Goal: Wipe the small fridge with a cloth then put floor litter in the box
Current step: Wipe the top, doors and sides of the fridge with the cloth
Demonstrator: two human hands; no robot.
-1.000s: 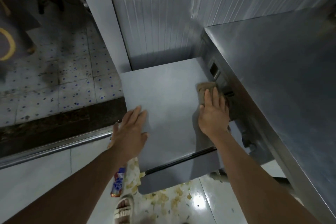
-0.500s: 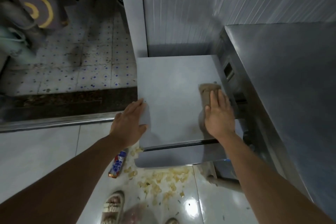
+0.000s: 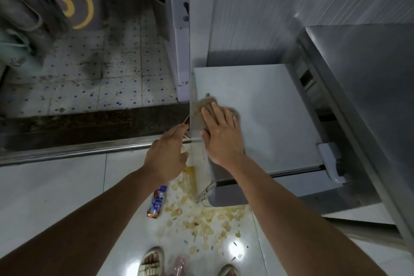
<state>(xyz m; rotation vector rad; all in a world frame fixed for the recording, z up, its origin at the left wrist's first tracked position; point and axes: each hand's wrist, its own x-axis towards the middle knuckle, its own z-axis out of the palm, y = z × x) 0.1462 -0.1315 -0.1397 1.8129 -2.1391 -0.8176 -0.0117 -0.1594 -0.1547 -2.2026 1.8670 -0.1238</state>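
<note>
On the fridge top (image 3: 268,114), right hand (image 3: 220,139) presses cloth (image 3: 202,106) flat.

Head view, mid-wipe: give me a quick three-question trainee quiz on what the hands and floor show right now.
1. True or false: the right hand presses the cloth flat on the fridge top.
2. Which lies on the floor by the fridge's front left corner? A) a broom B) a snack packet with scattered crumbs C) a mug
3. Fill in: the left hand hangs beside the fridge's ____ edge, holding nothing visible.

Key: 1 true; 2 B; 3 left.
</note>
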